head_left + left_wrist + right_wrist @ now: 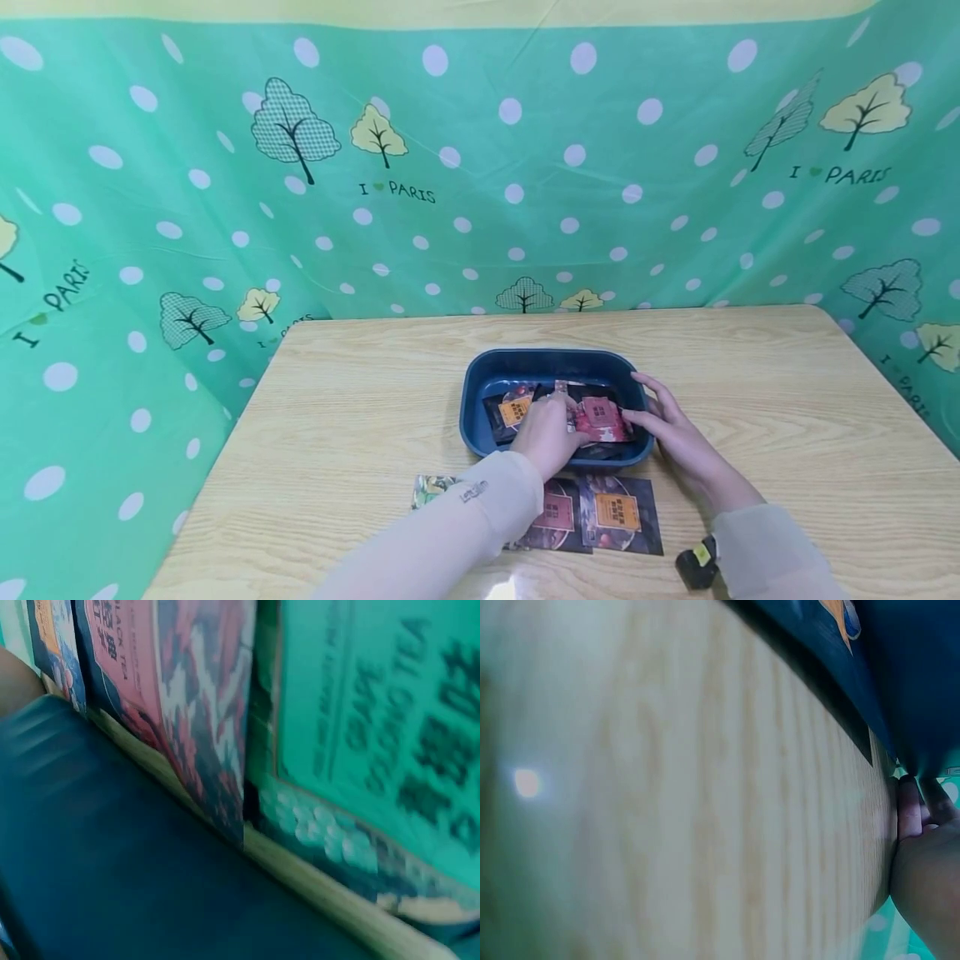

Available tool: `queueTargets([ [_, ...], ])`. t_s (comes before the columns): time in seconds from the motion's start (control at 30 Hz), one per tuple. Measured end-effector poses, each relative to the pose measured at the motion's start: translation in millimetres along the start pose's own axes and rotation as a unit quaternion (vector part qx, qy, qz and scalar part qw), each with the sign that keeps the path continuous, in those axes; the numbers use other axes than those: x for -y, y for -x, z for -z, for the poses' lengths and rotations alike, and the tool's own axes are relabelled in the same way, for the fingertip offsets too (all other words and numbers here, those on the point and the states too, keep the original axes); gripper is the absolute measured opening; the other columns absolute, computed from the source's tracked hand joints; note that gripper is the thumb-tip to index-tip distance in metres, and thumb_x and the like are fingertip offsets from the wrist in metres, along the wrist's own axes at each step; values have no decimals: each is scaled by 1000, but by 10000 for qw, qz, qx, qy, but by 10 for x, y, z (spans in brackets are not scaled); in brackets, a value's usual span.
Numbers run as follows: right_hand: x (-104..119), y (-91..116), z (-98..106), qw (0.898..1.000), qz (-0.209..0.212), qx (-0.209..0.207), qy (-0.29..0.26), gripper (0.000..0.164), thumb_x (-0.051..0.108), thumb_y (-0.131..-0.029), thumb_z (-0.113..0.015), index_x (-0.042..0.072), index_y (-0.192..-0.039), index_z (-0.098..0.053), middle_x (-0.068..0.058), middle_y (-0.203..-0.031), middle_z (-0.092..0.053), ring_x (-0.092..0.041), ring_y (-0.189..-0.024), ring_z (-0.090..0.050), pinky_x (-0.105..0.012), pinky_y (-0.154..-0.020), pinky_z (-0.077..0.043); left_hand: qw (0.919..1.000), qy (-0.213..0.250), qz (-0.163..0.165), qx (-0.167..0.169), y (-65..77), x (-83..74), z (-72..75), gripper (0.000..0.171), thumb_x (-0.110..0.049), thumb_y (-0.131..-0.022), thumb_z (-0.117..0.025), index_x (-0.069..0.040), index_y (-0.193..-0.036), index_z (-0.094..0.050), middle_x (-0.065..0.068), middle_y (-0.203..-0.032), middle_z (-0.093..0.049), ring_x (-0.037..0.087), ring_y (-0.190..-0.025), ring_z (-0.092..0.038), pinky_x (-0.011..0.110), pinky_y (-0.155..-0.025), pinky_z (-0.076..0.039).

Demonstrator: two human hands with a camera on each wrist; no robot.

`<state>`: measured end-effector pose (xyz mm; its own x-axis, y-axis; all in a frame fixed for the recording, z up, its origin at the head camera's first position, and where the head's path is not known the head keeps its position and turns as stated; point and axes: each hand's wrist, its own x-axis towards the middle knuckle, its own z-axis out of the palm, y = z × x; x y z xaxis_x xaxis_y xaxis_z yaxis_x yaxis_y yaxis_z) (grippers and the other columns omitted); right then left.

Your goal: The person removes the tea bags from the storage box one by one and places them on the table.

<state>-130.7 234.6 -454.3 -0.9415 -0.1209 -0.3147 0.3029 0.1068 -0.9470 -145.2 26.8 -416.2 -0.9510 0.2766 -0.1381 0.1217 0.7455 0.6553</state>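
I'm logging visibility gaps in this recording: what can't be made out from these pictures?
Head: the left hand hides whatever lies directly beneath it in the blue bin.
Head: the left sleeve hides part of the row of packets on the table.
Left wrist: the top and right edges cut off the green-labelled packet.
Right wrist: the right edge cuts off the right hand.

Green printed cloth (472, 183) and pale wood-grain surface (360, 400)
Cloth: is hanging along the far, left and right sides of the surface, falling in soft folds; white dots (510, 111) are covering it, a yellow band (465, 12) is running across the top, checked trees (288, 125) are standing beside yellow trees (378, 132), and "I PARIS" lettering (397, 192) is carrying a green heart. Surface: is showing streaked grain; a glare spot (501, 588) is shining on it.
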Motion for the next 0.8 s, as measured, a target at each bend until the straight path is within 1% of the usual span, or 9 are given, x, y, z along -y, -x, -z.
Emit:
queueTargets([
  [0.07, -4, -5, 3, 10000, 14, 4, -23, 74, 28, -100, -58, 30, -156, -11, -21, -164, -12, -41, -152, -7, -66, -117, 5, 9999, 58, 131, -13, -16, 4, -13, 44, -26, -86, -79, -9, -122, -61, 9, -116, -67, 20, -105, -62, 38, -98, -51],
  [0.13, -6, -7, 6, 10000, 17, 0, -28, 73, 28, -100, -58, 30, -156, -12, -21, -165, -11, -42, -152, -6, -66, -117, 6, 9996, 158, 211, -31, -29, 13, -22, 49, -25, -85, -80, -7, -124, -57, 11, -115, -66, 22, -106, -62, 39, -98, -50],
  [0.3, -5, -13, 11, 10000, -35, -12, 29, 74, 28, -99, -58, 30, -157, -11, -21, -165, -8, -42, -152, -3, -67, -116, 6, 9984, 420, 377, 34, -37, 13, -10, 54, -24, -83, -81, -5, -125, -54, 7, -102, -65, 20, -96, -62, 39, -92, -52],
  [0.47, 2, -8, 17, 10000, -11, -3, 76, 75, 29, -99, -58, 28, -157, -10, -21, -165, -8, -43, -152, -2, -69, -115, 5, 9952, 659, 699, 185, -55, -20, -25, 58, -31, -83, -81, -8, -128, -52, 3, -101, -67, 18, -96, -62, 41, -95, -51],
  [0.53, 6, -6, 17, 10000, 2, -9, 66, 75, 29, -100, -58, 28, -157, -10, -21, -165, -9, -43, -152, -2, -69, -115, 5, 9941, 709, 799, 207, -62, -42, -43, 65, -34, -83, -80, -7, -134, -49, 6, -108, -69, 19, -101, -63, 43, -98, -50],
  [0.6, 6, -7, 16, 10000, 24, -6, 19, 74, 28, -100, -58, 28, -157, -11, -21, -165, -10, -42, -152, -4, -68, -115, 4, 9939, 698, 825, 211, -68, -60, -62, 73, -34, -84, -80, -6, -140, -44, 10, -117, -69, 21, -107, -64, 44, -100, -49],
  [0.7, 6, -7, 11, 10000, 75, -1, -50, 73, 26, -100, -57, 26, -157, -11, -22, -164, -11, -42, -152, -7, -66, -117, 3, 9940, 684, 828, 182, -68, -79, -82, 80, -32, -85, -79, -6, -147, -37, 15, -134, -62, 25, -120, -61, 47, -104, -47],
  [0.77, 6, -5, 8, 9999, 115, 0, -90, 72, 25, -100, -57, 25, -157, -11, -23, -164, -11, -42, -151, -9, -65, -118, 2, 9946, 673, 774, 157, -67, -84, -88, 81, -31, -85, -79, -6, -148, -36, 16, -137, -60, 26, -124, -59, 47, -105, -46],
  [0.8, 5, -4, 8, 9999, 125, -8, -101, 72, 25, -100, -56, 25, -157, -12, -22, -164, -12, -42, -151, -9, -64, -118, 2, 9950, 672, 727, 129, -66, -83, -89, 80, -30, -84, -80, -5, -147, -37, 17, -135, -61, 26, -123, -60, 47, -104, -47],
])
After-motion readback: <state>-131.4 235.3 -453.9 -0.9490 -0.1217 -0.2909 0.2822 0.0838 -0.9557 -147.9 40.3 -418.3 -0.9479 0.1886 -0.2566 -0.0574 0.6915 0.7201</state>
